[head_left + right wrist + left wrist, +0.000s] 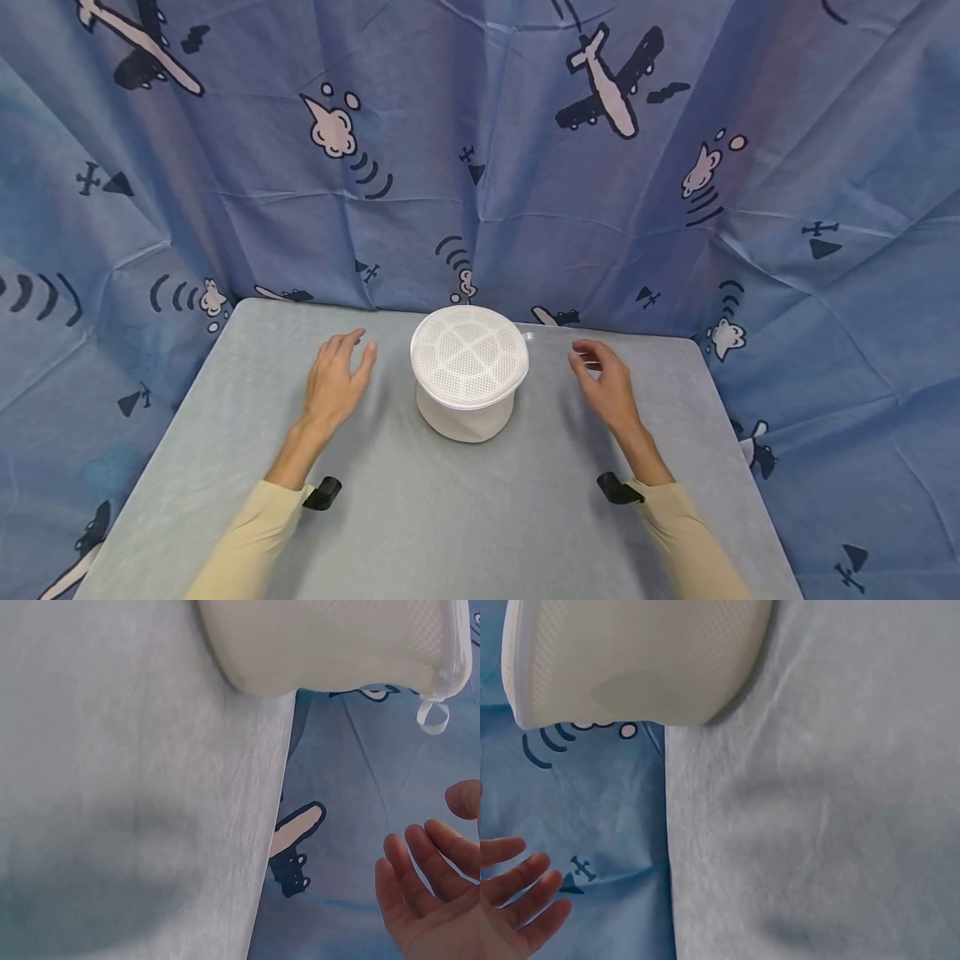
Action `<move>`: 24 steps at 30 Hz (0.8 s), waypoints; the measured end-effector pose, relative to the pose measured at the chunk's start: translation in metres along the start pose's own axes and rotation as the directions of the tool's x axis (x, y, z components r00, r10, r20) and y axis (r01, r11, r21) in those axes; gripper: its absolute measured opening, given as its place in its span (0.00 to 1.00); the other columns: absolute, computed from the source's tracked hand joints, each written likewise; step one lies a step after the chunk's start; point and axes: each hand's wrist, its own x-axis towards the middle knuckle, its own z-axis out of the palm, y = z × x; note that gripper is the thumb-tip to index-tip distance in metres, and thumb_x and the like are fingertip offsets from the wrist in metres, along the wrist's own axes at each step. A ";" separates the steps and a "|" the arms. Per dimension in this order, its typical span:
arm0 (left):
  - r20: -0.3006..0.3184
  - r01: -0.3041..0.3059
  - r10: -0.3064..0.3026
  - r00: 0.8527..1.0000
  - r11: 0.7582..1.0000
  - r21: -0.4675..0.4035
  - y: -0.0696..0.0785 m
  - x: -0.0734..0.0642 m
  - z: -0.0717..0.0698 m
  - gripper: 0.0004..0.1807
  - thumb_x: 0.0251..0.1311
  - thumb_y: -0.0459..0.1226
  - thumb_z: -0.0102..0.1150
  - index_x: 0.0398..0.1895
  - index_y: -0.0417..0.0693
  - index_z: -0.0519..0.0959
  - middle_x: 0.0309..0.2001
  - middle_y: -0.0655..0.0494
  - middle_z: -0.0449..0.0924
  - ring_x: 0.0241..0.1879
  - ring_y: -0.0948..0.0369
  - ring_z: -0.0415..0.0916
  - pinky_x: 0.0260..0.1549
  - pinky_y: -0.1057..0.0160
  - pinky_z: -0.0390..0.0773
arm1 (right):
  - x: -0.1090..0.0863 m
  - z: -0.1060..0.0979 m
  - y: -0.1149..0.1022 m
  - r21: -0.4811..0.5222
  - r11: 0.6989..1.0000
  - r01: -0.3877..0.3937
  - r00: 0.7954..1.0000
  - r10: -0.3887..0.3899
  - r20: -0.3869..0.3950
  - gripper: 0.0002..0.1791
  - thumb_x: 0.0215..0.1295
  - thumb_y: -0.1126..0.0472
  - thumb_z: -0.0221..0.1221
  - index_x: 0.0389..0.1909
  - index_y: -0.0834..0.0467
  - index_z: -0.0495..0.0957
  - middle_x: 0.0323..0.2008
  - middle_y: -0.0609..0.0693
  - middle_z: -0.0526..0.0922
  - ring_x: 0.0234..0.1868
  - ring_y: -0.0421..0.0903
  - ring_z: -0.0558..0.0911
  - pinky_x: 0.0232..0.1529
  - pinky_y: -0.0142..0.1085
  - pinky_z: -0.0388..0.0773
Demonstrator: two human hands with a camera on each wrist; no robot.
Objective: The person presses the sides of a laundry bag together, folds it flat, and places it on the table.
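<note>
A white, round mesh bag [469,358] with a netted top and a plain cloth lower part stands upright near the far edge of the table. A small white loop [433,718] sticks out from its rim in the right wrist view. To the left of the bag, my left hand [335,379] hovers with relaxed fingers, apart from it and holding nothing. My right hand [609,383] is on the other side, its fingers loosely bent, also clear of the bag. Both wrist views show the bag's side, with the fingers of each hand in a lower corner.
The table [465,517] has a pale grey-blue cover. Blue curtains [420,167] printed with planes hang behind it and along both sides. A black wrist camera [322,493] sits on the left sleeve cuff and another black camera [619,489] on the right.
</note>
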 end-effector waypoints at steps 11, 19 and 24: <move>-0.017 0.001 -0.002 1.000 0.998 -0.067 0.013 0.002 0.009 0.24 0.76 0.48 0.53 0.63 0.39 0.78 0.52 0.41 0.81 0.50 0.46 0.77 0.48 0.44 0.76 | 0.004 0.013 -0.013 0.044 0.996 -0.077 0.997 0.076 0.025 0.17 0.75 0.58 0.62 0.57 0.64 0.80 0.51 0.58 0.85 0.47 0.52 0.84 0.47 0.33 0.77; -0.031 -0.015 0.012 0.999 0.994 -0.113 0.022 0.002 0.019 0.22 0.76 0.45 0.54 0.62 0.39 0.79 0.52 0.42 0.81 0.49 0.47 0.78 0.48 0.45 0.77 | 0.005 0.021 -0.025 0.073 0.992 -0.100 0.993 0.095 0.070 0.18 0.76 0.57 0.60 0.58 0.63 0.79 0.51 0.58 0.84 0.48 0.52 0.84 0.47 0.34 0.77; -0.022 -0.013 0.010 1.000 0.991 -0.135 0.027 0.001 0.025 0.21 0.76 0.44 0.55 0.61 0.39 0.79 0.51 0.42 0.81 0.48 0.47 0.79 0.48 0.46 0.77 | 0.004 0.027 -0.032 0.091 0.991 -0.100 0.992 0.092 0.083 0.18 0.75 0.57 0.61 0.59 0.62 0.79 0.50 0.57 0.85 0.48 0.51 0.85 0.48 0.40 0.79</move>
